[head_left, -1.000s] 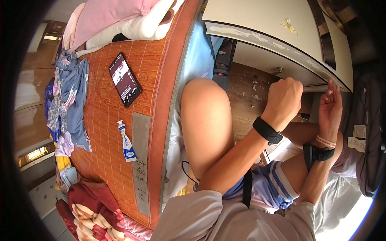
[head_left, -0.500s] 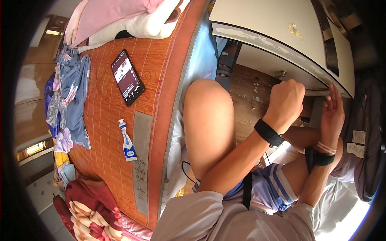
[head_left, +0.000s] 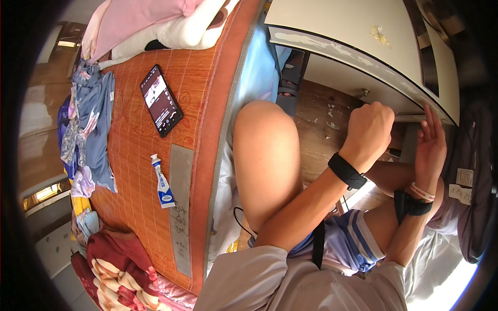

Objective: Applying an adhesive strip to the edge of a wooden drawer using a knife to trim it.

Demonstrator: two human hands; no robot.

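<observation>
My left hand point(head_left: 369, 128) is closed in a fist above the floor, its back toward me; the inside of the fist is hidden. A black strap point(head_left: 346, 171) wraps that wrist. Farther right, my right hand point(head_left: 431, 147) is raised, its fingers stretched upward close to the lower edge of the cream cabinet point(head_left: 332, 20). Whether its fingertips touch the cabinet I cannot tell. Another black strap point(head_left: 417, 206) and a pale band point(head_left: 423, 192) are on the right wrist. Between the hands lies a gap, and nothing shows in the right hand.
On the orange bed mat point(head_left: 129, 155) at left lie a phone point(head_left: 162, 101) with a lit screen and a blue-and-white squeeze tube point(head_left: 163, 182). Clothes point(head_left: 96, 124), a red blanket point(head_left: 116, 259) and pink bedding point(head_left: 145, 26) surround them. My bare knee point(head_left: 264, 129) rises beside the bed edge.
The view has shifted slightly, so the bed things sit a little farther left. My right hand appears slightly higher; the left fist keeps its shape and place.
</observation>
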